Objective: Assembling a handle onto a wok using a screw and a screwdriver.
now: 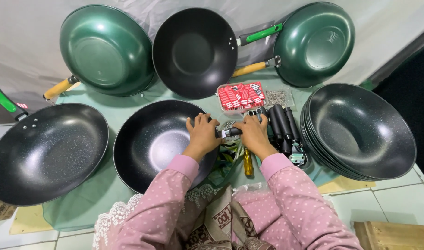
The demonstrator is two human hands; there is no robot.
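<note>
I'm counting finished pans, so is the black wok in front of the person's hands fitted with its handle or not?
Cannot tell fully. The left hand grips the black speckled wok rim while the right hand holds a black handle against it; the joint is hidden.

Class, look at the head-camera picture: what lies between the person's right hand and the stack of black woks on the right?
In the head view, loose black handles lie side by side between the right hand and the stack of black woks.

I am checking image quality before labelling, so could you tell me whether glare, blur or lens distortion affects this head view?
Head view: sharp overall; a bright glare patch sits in the black wok under the left hand; the right hand and the handle it grips are evenly lit; wide-angle distortion bends the wok stack and the floor tiles at the edges.
</note>
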